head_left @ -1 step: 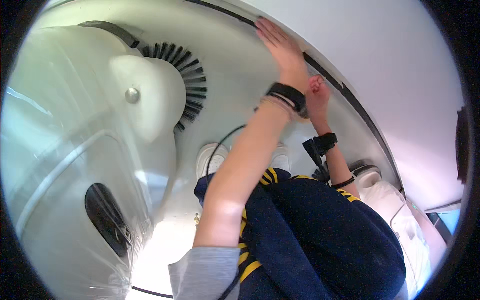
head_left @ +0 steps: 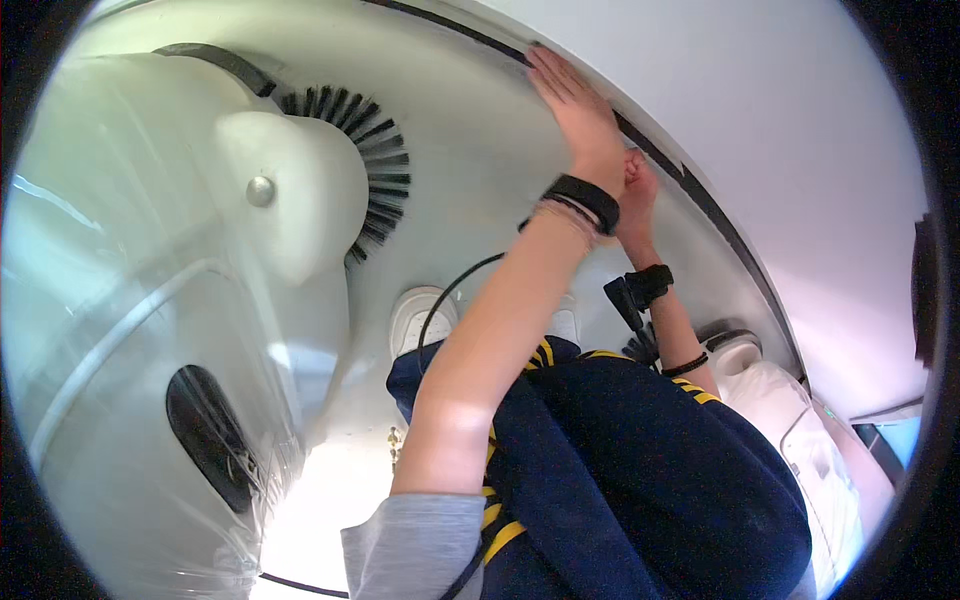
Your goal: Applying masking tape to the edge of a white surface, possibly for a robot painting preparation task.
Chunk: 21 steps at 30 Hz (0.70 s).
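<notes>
My left hand (head_left: 578, 115) lies flat with its fingers stretched out along a black strip (head_left: 490, 42), at the seam where the pale floor meets the white panel. A black band circles that wrist. Just below and to the right, partly behind the left wrist, is my right hand (head_left: 638, 195), near the same strip. Its fingers are curled in, and whatever they may hold is hidden. The right wrist carries a black strap with a small black device (head_left: 638, 292).
At the left stands a large pale machine housing (head_left: 120, 250), partly under clear plastic film, with a round black-bristled brush (head_left: 385, 165) at its edge. A white panel (head_left: 760, 130) rises at the right. My white shoes (head_left: 418, 315) are below; a thin black cable (head_left: 455, 285) runs beside my left forearm.
My left hand has slid a little to the right and down along the black strip, closer to my right hand. The right hand stays in nearly the same place.
</notes>
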Each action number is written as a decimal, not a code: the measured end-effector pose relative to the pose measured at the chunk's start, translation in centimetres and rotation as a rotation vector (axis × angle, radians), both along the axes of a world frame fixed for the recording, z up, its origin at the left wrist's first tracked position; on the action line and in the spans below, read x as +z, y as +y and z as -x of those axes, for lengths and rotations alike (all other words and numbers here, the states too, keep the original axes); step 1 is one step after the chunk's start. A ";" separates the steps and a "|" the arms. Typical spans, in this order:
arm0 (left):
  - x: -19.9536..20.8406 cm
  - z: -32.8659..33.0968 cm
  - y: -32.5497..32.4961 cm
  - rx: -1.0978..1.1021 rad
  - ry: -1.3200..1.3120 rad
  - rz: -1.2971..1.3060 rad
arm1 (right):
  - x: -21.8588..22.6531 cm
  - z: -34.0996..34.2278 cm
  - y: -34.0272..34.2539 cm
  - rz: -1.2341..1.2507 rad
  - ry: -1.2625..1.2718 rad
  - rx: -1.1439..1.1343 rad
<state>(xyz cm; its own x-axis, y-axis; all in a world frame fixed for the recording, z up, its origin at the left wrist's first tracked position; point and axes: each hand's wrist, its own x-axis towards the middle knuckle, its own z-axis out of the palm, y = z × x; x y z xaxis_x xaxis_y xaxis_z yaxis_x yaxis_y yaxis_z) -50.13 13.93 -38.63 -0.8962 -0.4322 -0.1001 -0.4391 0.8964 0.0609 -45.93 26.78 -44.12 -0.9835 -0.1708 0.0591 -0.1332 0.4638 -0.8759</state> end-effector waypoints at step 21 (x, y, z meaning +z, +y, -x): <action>-3.6 0.3 -1.7 0.148 0.703 -1.126 | 2.1 -0.7 -2.2 -0.013 -0.046 0.068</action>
<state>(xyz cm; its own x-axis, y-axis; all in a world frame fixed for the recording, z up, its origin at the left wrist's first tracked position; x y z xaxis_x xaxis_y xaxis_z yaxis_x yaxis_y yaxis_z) -50.44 12.20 -42.26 -0.8563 -0.5165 -0.0029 -0.0972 0.1557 0.9830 -45.26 24.58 -42.02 -0.9713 -0.2376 0.0116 -0.1246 0.4667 -0.8756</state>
